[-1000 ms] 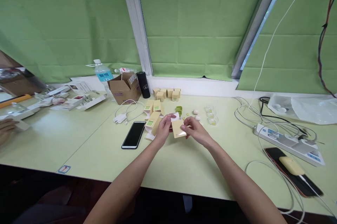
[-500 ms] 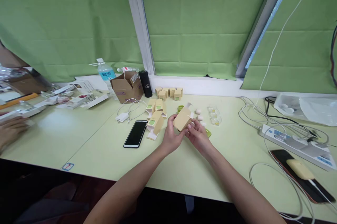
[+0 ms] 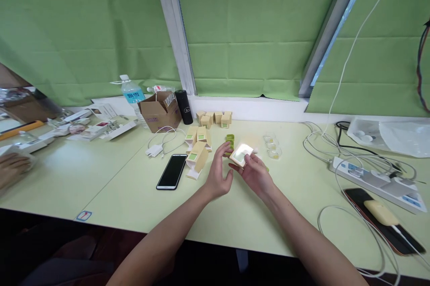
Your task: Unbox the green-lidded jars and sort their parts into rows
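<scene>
A small tan cardboard box (image 3: pixel 241 155) is gripped in my right hand (image 3: pixel 255 172), with its shiny windowed face turned up. Just left of it, my left hand (image 3: pixel 219 174) has its fingers apart and holds nothing; whether a fingertip brushes the box I cannot tell. Behind the hands lies a green tray (image 3: pixel 230 139), partly covered by my left fingers. Clear plastic trays (image 3: pixel 273 146) with yellow bits rest to the right. Left of my hands are several tan boxes with green windows, the nearest box (image 3: pixel 197 158) with its flap out.
A black phone (image 3: pixel 171 172) lies left of my hands. Farther back stand a brown carton (image 3: pixel 160 113), a black cylinder (image 3: pixel 184 106) and a water bottle (image 3: pixel 133 95). On the right are a power strip (image 3: pixel 376 183) and loose cables. A co-worker's hand (image 3: pixel 13 167) is at far left.
The box has been turned so that its windowed face shows instead of plain cardboard. My left hand has let go of it and opened; my right hand keeps hold.
</scene>
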